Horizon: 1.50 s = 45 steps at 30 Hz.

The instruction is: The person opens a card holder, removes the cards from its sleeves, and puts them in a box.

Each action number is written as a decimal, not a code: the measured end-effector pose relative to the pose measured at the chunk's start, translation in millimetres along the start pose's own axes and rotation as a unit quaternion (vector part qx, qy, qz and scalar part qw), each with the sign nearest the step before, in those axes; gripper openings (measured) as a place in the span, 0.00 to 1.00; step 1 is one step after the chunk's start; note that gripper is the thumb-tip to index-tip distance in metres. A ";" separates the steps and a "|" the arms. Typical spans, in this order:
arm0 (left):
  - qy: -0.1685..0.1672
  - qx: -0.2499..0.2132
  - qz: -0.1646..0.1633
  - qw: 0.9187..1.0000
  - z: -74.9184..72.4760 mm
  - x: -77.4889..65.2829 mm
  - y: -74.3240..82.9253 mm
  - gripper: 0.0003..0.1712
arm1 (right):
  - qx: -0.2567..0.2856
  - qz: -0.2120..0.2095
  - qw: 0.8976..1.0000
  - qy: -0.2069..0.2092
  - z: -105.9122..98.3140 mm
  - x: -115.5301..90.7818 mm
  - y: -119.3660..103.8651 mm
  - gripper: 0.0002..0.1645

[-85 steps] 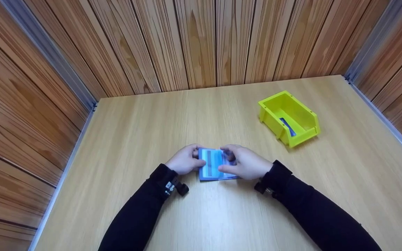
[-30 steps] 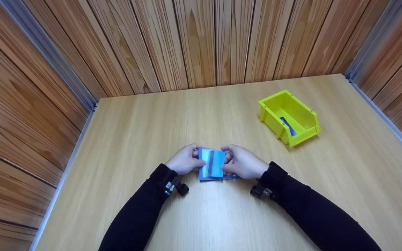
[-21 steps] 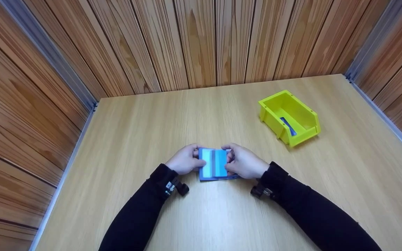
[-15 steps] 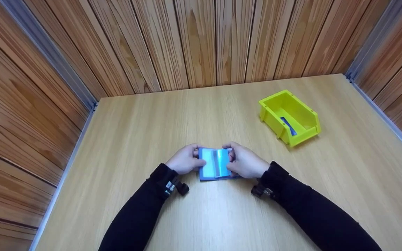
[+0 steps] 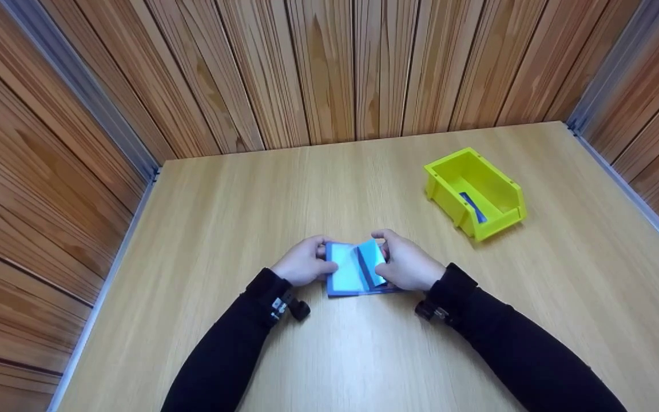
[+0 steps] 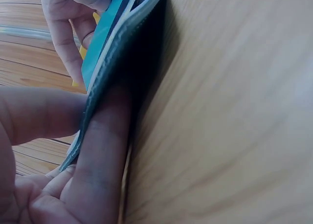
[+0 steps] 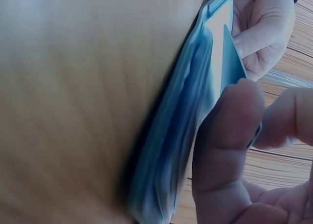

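A blue card wallet (image 5: 344,277) with a stitched edge lies spread near the middle of the table; in the right wrist view its side (image 7: 168,121) shows several thin layers. My left hand (image 5: 301,264) grips its left edge, thumb on the pale inner face and a finger underneath in the left wrist view. Between the thumb and fingers of my right hand (image 5: 412,263) is a light-blue card (image 5: 370,260) with a dark stripe. The card stands tilted up from the wallet's right half, its lower edge close over the wallet.
A yellow open-front bin (image 5: 444,197) stands at the back right of the wooden table (image 5: 238,217), with a flat dark-blue piece (image 5: 472,207) in it. Wood-panelled walls (image 5: 329,74) close off the back and both sides.
My right hand has drawn the card to the right across the wallet and tipped it up from lying flat. My left hand keeps its grip in the same place.
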State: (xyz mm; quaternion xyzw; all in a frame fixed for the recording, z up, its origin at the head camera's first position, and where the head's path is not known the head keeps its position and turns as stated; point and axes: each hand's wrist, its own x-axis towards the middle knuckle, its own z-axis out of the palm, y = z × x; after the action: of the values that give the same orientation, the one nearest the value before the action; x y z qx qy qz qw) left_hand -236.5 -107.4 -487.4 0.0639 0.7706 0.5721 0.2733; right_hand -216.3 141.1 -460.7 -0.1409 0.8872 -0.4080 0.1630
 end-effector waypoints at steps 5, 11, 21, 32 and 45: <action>0.005 -0.002 -0.004 1.000 0.5 -0.1 0.3 0.30 | -0.010 0.025 1.000 0.011 -9.3 -2.0 -5.7 0.43; -0.001 -0.017 0.003 1.000 1.0 -0.7 -0.6 0.28 | -0.021 0.041 0.998 0.042 -34.2 -10.0 -18.6 0.31; 0.000 -0.018 0.019 1.000 2.6 -0.5 -0.9 0.29 | -0.025 -0.033 0.976 0.215 -96.5 -24.0 -10.2 0.19; -0.001 -0.017 0.014 1.000 2.2 -0.5 -1.1 0.29 | -0.066 0.096 0.939 0.325 -152.0 -26.3 31.4 0.25; 0.000 -0.005 0.011 1.000 0.9 -0.3 -0.8 0.30 | -0.081 0.159 0.935 0.305 -161.7 -16.3 61.5 0.25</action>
State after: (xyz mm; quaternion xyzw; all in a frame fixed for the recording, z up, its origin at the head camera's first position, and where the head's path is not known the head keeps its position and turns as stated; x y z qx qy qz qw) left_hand -235.7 -107.0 -488.2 0.0706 0.7672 0.5789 0.2671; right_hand -274.1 295.5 -406.0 0.1205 0.9351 -0.3267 -0.0650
